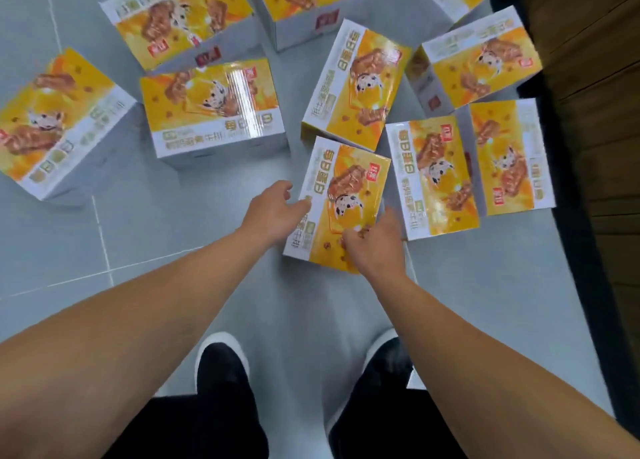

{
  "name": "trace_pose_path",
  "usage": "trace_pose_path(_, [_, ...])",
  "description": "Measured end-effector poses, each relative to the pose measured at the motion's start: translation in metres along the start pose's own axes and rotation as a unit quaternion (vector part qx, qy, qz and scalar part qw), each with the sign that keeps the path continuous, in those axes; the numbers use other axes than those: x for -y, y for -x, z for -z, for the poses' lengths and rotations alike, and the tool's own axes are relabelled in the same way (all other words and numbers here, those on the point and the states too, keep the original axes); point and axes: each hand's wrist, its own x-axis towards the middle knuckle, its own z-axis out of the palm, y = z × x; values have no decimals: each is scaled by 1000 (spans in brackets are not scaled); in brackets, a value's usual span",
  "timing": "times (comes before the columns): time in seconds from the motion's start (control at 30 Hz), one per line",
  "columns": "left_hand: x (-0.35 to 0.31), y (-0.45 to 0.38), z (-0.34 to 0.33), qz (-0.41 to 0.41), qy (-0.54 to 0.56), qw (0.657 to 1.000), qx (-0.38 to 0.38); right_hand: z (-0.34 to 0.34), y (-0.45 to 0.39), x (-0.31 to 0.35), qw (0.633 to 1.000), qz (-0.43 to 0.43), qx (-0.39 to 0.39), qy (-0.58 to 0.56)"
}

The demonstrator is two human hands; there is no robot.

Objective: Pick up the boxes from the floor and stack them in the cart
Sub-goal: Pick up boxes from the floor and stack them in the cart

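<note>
Several yellow-and-white printed boxes lie scattered on the grey tiled floor. The nearest box (343, 195) lies flat just ahead of my feet. My left hand (273, 212) reaches its left edge, fingers loosely bent and touching the side. My right hand (374, 247) sits on its near right corner, fingers curled over the top face and thumb up along the right edge. The cart is out of view.
Other boxes ring the near one: two side by side at the right (433, 178) (509, 157), one behind (356, 84), one at the left (211, 105), one far left (55, 122). A dark strip (581, 285) and brown wood surface (609, 77) border the right. My black shoes (221, 379) stand below.
</note>
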Motion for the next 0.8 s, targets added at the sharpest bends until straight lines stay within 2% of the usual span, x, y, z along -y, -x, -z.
trace_pose_path(0.17, [22,-44,-34,10,23,999,48,-41,-31,-17,992,-43,-33,-110])
trace_pose_path(0.23, [27,-46,-41,-3,60,996,66,-46,-33,-21,990,-45,-42,-125])
trace_pose_path(0.33, [25,-29,-40,5,121,992,45,-34,-23,-18,992,-44,-30,-114])
trace_pose_path(0.6, [-40,121,30,51,260,964,-6,90,86,54,996,72,6,-61])
trace_pose_path(0.8, [-131,273,113,85,346,934,11,240,195,118,974,55,68,-209])
